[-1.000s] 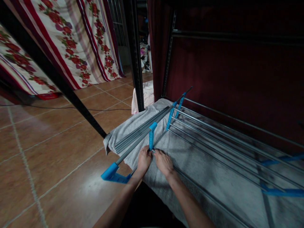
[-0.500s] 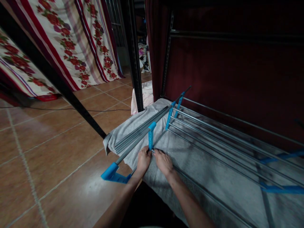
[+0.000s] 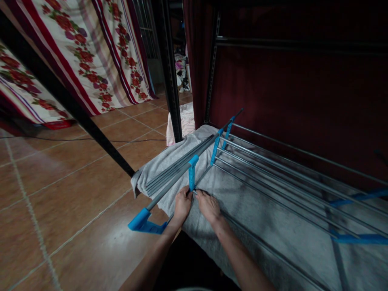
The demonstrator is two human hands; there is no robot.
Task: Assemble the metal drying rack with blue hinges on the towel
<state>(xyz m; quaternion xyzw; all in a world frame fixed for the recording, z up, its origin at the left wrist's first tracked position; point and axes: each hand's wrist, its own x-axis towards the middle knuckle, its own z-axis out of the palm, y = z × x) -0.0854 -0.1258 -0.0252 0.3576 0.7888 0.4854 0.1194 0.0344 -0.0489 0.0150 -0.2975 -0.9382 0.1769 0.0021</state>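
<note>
Floral curtain [image 3: 87, 56], far left. Rack [image 3: 269, 155], blue and grey, on grey cloth [image 3: 200, 222], reaching past both hands on either side. Left hand [image 3: 182, 204]: fingers curled at the foot of the rack's upright blue bracket [image 3: 192, 173], touching. Right hand [image 3: 208, 203]: just beside, fingers bent, pinching a small rod end [image 3: 195, 192] below the bracket.

Both bare forearms come up from the bottom edge, angled inward. L hand [image 3: 183, 205] and R hand [image 3: 208, 205] are close together w/ a narrow gap btwn, fingertips nearly meeting. L fingers are curled fwd and inward; R hand is palm-down, back up, fingers bent twd the L. Wrists approx level w/ each other. Some fingertips part hidden, so exact grip unclear.
</note>
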